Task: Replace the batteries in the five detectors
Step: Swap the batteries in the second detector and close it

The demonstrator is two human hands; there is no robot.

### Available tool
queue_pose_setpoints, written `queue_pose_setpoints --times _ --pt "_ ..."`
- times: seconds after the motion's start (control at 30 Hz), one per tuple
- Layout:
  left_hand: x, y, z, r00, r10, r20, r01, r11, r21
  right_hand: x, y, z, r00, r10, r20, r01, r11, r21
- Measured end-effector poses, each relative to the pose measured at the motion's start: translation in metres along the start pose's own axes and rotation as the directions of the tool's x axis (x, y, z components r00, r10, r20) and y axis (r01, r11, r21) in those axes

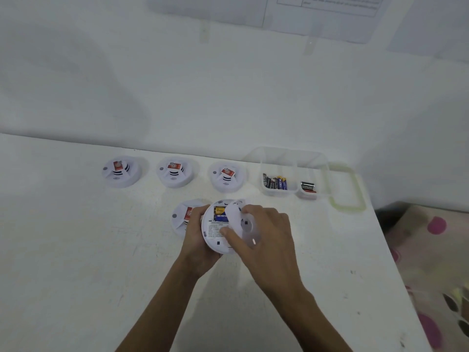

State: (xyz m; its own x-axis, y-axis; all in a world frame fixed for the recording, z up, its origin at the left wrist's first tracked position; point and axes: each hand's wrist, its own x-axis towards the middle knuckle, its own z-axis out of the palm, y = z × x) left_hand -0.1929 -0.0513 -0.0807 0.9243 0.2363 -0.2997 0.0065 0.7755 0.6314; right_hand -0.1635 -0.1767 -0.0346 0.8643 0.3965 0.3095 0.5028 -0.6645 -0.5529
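Currently: opening step on one unit. Left hand (pixel 196 233) holds the upturned detector (pixel 215 237) above the table (pixel 76 250), fingers curled round its left rim. Right hand (pixel 269 232) pinches the white back plate (pixel 243 222), thumb on its near face and fingers behind. The plate is tilted up and off to the right, clear of the battery bay.

Bay is exposed: fitted cells (pixel 220 214), yellow and blue, sit in it above the printed label. Judgement: the cover is off or nearly so and the cells are not yet pulled, so this unit is at the start of its swap.

Just behind the left hand, a fourth detector (pixel 181 219) lies face up on the table, partly hidden. Farther back are three more detectors (pixel 175 172) in a row, face up, each with a red tag on top.

Right of the row is a clear divided box (pixel 322 174). It holds loose cells (pixel 275 182) in the left compartment and a few more in the right. Which lot is fresh I cannot tell. Its green-rimmed lid (pixel 359 189) lies beside it.

Next move, as I judge it: put the plate down to free the right hand, then lift the cells out at one end. Note polarity before refitting.
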Motion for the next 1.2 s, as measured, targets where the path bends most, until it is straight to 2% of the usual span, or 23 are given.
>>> queue_pose_setpoints --times 0.07,0.2,0.43,0.83,1.03,1.2 --pt "-0.003 0.003 0.005 1.000 -0.016 0.003 0.016 1.000 0.001 0.000 -0.004 0.003 1.000 0.008 0.000 -0.008 0.999 -0.035" --pt "-0.006 0.006 0.014 1.000 -0.015 -0.016 0.016 0.999 0.034 0.002 -0.008 0.009 0.991 -0.104 -0.087 0.081 0.970 -0.231" --pt "-0.009 0.003 0.015 0.997 -0.009 -0.082 0.019 0.991 0.133 0.002 -0.012 0.019 0.992 -0.101 -0.081 0.077 0.963 -0.258" --pt "-0.005 0.000 0.012 0.994 0.006 -0.106 0.010 0.988 0.151 0.002 -0.008 0.025 0.994 -0.088 -0.059 0.069 0.960 -0.270" --pt "-0.003 -0.006 0.008 0.991 0.034 -0.126 -0.016 0.991 0.135 0.003 -0.011 0.032 0.995 -0.006 -0.095 -0.029 0.935 -0.354" --pt "-0.004 -0.005 0.011 0.989 0.075 -0.129 -0.053 0.985 0.162 0.004 -0.018 0.027 0.997 0.020 -0.070 -0.040 0.958 -0.285"
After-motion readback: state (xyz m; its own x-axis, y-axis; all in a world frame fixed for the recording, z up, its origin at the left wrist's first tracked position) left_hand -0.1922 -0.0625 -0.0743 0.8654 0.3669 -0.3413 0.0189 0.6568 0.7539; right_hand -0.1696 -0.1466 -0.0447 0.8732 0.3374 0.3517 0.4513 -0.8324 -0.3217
